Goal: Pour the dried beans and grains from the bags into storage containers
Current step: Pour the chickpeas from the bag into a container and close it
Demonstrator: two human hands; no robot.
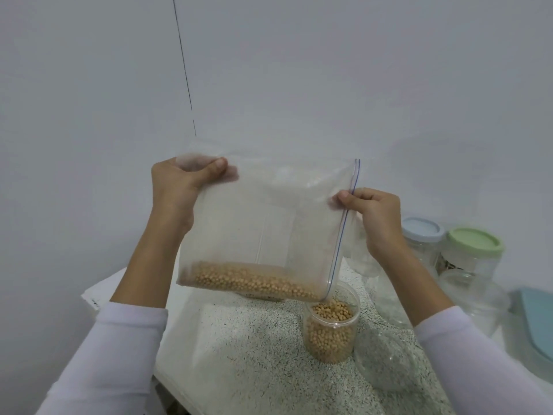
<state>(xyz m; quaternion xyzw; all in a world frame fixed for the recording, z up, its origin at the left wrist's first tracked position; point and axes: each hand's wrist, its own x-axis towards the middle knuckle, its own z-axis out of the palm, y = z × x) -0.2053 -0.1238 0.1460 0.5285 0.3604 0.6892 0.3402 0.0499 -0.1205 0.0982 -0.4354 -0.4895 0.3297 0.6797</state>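
Pouring well here depends on keeping the bag's (263,223) lowest corner over the mouth of the open jar (330,327), which stands on the speckled worktop (239,354) and serves as the landmark for everything else. The clear zip bag hangs above and to the left of the jar, turned on its side so the zip edge runs down toward the jar's rim. The left hand (176,187) holds the bag's far upper corner, up and left of the jar, with its fingers curled round the plastic. The right hand (374,217) pinches the zip edge above the jar, fingers closed on it. The beans (254,280) lie in a band along the bag's low side, and the jar already looks more than half full. I judge the best move is to raise the left hand slowly so the beans slide toward the corner in a thin stream, while the right hand keeps the opening narrow and steady. Tipping too fast could send beans over the rim. Lidded jars (472,250) stand to the right of and beyond the jar.
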